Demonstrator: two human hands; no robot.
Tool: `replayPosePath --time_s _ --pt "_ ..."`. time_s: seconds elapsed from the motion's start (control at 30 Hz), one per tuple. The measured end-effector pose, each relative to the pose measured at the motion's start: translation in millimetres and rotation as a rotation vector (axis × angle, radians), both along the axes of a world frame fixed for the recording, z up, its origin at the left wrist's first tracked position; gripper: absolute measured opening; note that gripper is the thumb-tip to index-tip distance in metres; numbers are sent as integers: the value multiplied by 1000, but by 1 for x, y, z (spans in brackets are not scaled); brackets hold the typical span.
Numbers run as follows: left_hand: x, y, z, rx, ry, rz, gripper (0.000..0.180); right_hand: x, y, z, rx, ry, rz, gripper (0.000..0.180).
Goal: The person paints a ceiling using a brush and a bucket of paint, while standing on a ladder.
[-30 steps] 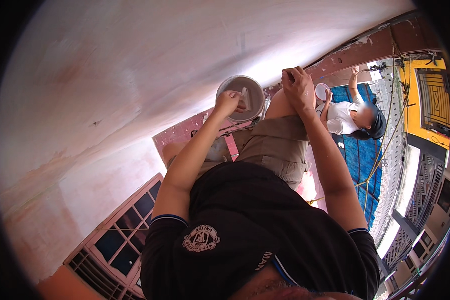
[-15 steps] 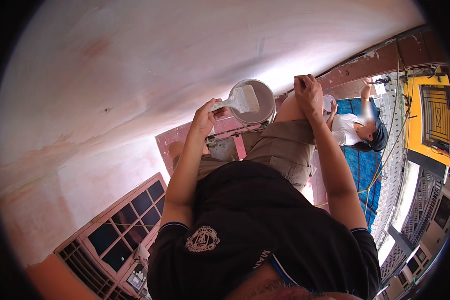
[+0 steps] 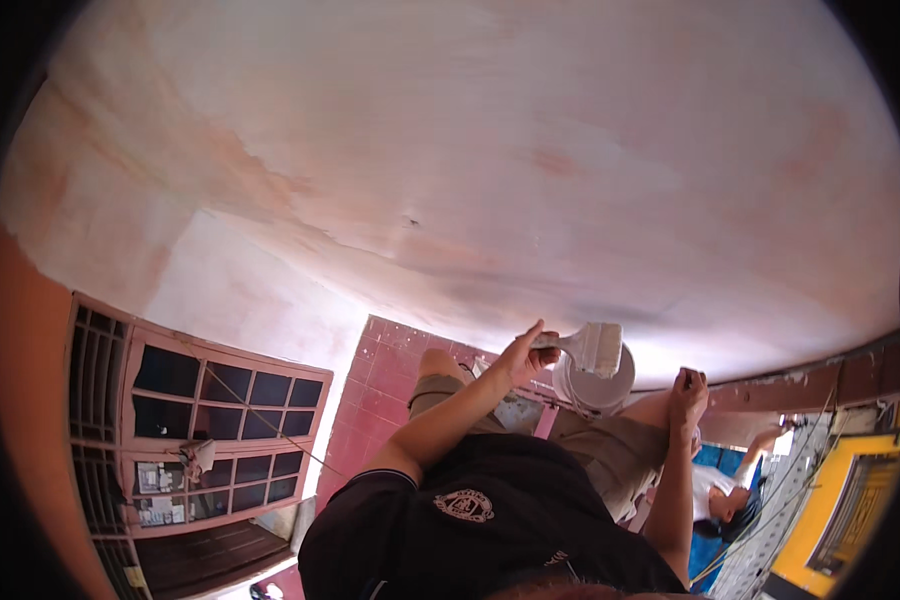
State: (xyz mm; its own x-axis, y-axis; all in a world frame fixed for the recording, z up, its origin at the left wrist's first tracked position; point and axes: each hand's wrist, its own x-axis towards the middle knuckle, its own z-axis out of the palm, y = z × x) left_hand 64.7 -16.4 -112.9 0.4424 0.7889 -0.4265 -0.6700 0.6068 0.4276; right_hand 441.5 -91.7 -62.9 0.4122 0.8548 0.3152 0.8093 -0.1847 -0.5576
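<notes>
My left hand (image 3: 526,357) is closed around the handle of a wide flat paintbrush (image 3: 597,349). Its pale, paint-coated bristles point right, over the opening of a round whitish bucket (image 3: 625,385). The brush hides part of the bucket's inside, and whether the two touch I cannot tell. By my right knee is my right hand (image 3: 688,395), its fingers curled in, with nothing visible in them. A large wall (image 3: 530,200), whitish with patchy pink and orange stains, rises in front of both hands.
Pink-framed windows (image 3: 225,388) with dark panes are at the left, beside reddish floor tiles (image 3: 395,365). A brown ledge (image 3: 820,385) runs along the right. Beyond it, a co-worker (image 3: 715,495) in white has an arm raised, near a blue sheet and a yellow wall (image 3: 805,535).
My view has swung left and up, showing more wall and window. The brush has turned from pointing down into the bucket's mouth to lying across its rim. My right hand stays by the knee.
</notes>
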Motion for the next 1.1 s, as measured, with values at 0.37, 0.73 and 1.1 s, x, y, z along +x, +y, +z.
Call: replayPosePath --time_s 0.37,0.73,1.1 --pt "-88 -7 104 447 -265 261 33 11 -1 -17 27 -69 61 14" --pt "-291 -23 256 833 136 979 35 4 0 -17 -9 -68 36 13" --pt "-302 -19 484 1130 698 1196 34 0 -1 -2 39 -117 60 13"
